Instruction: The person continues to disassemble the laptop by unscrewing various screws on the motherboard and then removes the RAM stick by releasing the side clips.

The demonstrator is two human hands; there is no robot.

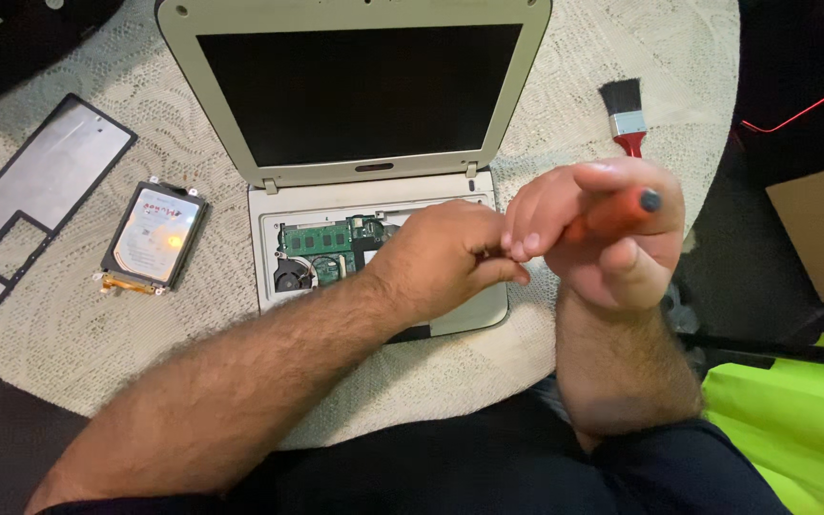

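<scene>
Gripping the red screwdriver (617, 212) in a closed right hand (612, 238), the person pinches its hidden tip with the left hand (445, 257) above the opened laptop (355, 143), its drive (153, 236) and cover (35, 205) lying aside for access.

Warm indoor light from above, fairly bright on the lace tablecloth (622, 57). Glare spot on the hard drive (153, 236) label; dull sheen on the metal cover plate (35, 191). Right hand (612, 234) slightly motion-blurred, screwdriver handle (617, 212) soft. Corners fall dark; wide-angle bending at edges.
</scene>
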